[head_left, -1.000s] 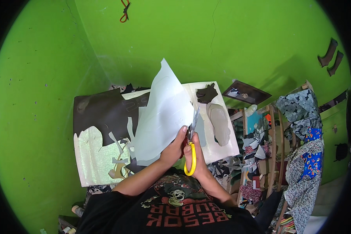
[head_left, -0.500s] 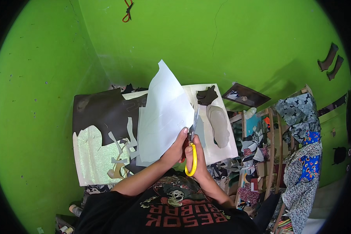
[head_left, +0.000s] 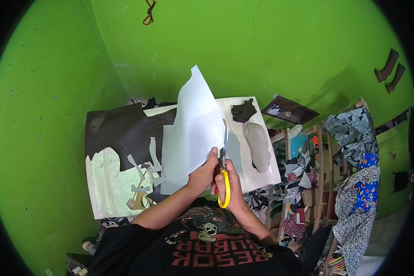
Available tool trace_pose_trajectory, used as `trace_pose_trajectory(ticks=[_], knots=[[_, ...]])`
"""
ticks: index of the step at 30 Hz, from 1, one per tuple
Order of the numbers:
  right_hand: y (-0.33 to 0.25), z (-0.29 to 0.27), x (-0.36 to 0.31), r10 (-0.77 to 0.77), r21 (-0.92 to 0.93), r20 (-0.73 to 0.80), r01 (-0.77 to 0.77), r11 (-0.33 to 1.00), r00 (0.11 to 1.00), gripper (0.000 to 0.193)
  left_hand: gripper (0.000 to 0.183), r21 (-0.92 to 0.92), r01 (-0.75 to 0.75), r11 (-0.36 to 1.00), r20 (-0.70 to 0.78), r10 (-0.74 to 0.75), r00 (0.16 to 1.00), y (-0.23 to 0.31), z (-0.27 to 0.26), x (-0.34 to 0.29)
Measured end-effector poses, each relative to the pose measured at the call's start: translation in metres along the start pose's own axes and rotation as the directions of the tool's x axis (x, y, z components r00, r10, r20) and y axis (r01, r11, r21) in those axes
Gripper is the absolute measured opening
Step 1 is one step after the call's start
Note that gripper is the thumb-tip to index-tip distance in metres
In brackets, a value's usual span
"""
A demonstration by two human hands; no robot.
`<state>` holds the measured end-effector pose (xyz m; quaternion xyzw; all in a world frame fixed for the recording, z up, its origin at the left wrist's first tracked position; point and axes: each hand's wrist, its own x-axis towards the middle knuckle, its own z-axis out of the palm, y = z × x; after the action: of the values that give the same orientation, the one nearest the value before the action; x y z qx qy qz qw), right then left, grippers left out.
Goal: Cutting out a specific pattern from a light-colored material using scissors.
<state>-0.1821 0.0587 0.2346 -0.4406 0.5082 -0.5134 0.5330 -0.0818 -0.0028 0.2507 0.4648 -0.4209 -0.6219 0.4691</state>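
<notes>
A large white sheet (head_left: 193, 122), pointed at its far end and marked with faint lines, is held up over the table in my left hand (head_left: 202, 176). The left thumb presses on the sheet's near right corner; the other fingers are hidden behind it. My right hand (head_left: 235, 186) is closed around a pair of scissors (head_left: 227, 191) with yellow handles. Its blades point away from me along the right edge of the sheet; how far apart they are is hard to make out. Beneath lies another pale sheet (head_left: 169, 181).
On the table lie a dark brown sheet (head_left: 115, 131), pale cut scraps (head_left: 154, 154), grey sole-shaped pieces (head_left: 258, 149) and a dark scrap (head_left: 244, 110). A framed panel (head_left: 290, 112) leans at the back right. A wooden shelf (head_left: 325, 170) crammed with scraps stands right, patterned cloth (head_left: 354, 202) beside it.
The white sheet has turned a little, its far tip shifting right and away. The scissors' blades have swung slightly left, and both hands have stayed nearly in place.
</notes>
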Motion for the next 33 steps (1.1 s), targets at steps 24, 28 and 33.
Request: trace_pose_trajectory(ticks=[24, 28, 33], knots=[[0.001, -0.001, 0.006, -0.072, -0.152, 0.047, 0.079, 0.985, 0.996, 0.08, 0.036, -0.178, 0.128, 0.976, 0.068, -0.117, 0.991, -0.022, -0.002, 0.014], [-0.004, -0.001, 0.006, -0.134, -0.223, 0.05, 0.142, 0.964, 0.99, 0.082, 0.034, -0.252, 0.046, 0.967, 0.038, -0.038, 0.999, -0.018, 0.006, 0.013], [-0.004, 0.001, 0.008, -0.094, -0.218, 0.047, 0.102, 0.971, 0.995, 0.087, 0.037, -0.23, 0.188, 0.955, 0.103, -0.169, 0.98, -0.004, 0.004, 0.012]])
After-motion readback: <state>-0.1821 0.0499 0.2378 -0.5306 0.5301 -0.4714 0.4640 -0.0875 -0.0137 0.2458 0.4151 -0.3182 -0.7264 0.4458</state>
